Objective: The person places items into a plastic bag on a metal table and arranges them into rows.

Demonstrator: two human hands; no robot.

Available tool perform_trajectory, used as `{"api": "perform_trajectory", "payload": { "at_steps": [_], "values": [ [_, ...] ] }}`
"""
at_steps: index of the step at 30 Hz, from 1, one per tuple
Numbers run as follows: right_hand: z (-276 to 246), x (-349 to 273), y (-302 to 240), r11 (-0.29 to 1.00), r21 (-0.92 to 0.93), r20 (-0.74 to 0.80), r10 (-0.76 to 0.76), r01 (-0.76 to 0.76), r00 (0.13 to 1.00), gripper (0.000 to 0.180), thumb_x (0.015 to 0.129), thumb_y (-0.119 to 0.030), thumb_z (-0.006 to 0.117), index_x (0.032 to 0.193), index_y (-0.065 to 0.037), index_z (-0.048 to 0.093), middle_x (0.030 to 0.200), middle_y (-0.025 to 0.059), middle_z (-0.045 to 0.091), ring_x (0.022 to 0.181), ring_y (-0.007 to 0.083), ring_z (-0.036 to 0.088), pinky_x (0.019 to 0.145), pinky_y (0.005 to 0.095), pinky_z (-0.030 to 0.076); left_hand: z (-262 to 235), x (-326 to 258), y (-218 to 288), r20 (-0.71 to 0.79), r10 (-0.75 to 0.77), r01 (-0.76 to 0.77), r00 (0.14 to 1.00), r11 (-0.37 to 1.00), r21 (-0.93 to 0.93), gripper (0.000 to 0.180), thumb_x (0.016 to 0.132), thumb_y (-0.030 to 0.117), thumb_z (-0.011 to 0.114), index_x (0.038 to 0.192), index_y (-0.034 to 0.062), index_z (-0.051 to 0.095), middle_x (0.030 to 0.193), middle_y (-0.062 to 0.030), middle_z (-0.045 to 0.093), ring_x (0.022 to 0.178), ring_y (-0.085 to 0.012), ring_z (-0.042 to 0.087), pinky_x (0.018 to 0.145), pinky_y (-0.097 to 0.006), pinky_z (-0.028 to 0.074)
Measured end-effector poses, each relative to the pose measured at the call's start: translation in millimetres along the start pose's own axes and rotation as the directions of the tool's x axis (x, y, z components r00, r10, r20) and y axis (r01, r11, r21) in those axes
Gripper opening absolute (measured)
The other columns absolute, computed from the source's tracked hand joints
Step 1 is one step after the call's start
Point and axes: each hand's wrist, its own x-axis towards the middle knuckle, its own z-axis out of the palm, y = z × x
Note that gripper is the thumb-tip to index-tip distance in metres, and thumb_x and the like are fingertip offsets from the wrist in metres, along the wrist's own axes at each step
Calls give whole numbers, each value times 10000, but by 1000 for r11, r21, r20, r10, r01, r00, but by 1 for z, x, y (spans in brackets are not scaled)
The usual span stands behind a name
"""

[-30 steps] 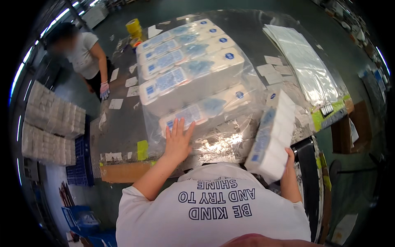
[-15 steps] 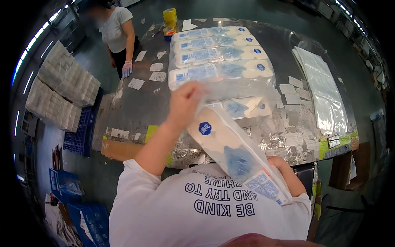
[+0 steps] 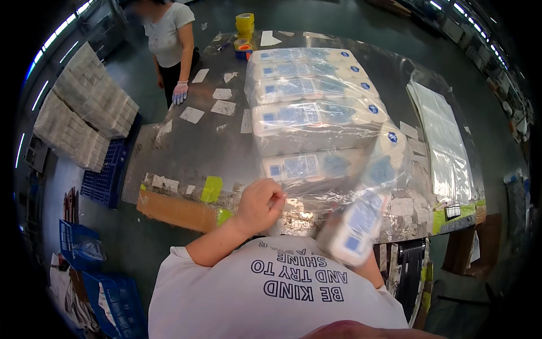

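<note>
The left hand [image 3: 261, 204] is closed, pinching the near edge of a clear bag [image 3: 316, 141] that lies on the table [image 3: 186, 152]. Inside the bag, five white packs [image 3: 310, 116] with blue labels lie side by side in a row running away from the person. A sixth pack [image 3: 361, 226], blurred, is at the bag's open mouth, near the table's front edge; the right hand is hidden beneath it, so its grip cannot be told. To the right lies one stack of flat clear bags [image 3: 446, 141]. Two tape rolls [image 3: 244, 22] sit at the far end. Paper slips [image 3: 223, 100] are scattered on the left half. A second person [image 3: 168, 39] stands at the far left corner, one gloved hand [image 3: 180, 92] at the table edge. Two bales [image 3: 79, 113] of white packs sit left of the table.
</note>
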Motion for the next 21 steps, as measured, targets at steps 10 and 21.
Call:
{"api": "perform_trajectory", "payload": {
  "at_steps": [10, 21],
  "values": [
    [21, 86, -37, 523, -801, 34, -446, 291, 894, 314, 929, -237, 597, 1149, -17, 550, 1077, 125, 629, 881, 181, 620, 760, 298, 487, -33, -46, -15, -124, 49, -16, 991, 968, 251, 197, 715, -18, 681, 814, 64, 531, 798, -111, 555, 755, -320, 557, 679, -400, 459],
    [-160, 44, -133, 157, -984, -124, -947, 88, 295, 468, 900, -177, 608, 1296, 46, 497, 1203, 179, 583, 1070, 264, 565, 946, 354, 437, -16, -95, -72, -241, -647, 633, 724, 761, -143, 102, 861, 49, 604, 946, 13, 560, 868, -83, 583, 854, -204, 577, 797, -325, 462]
  ]
}}
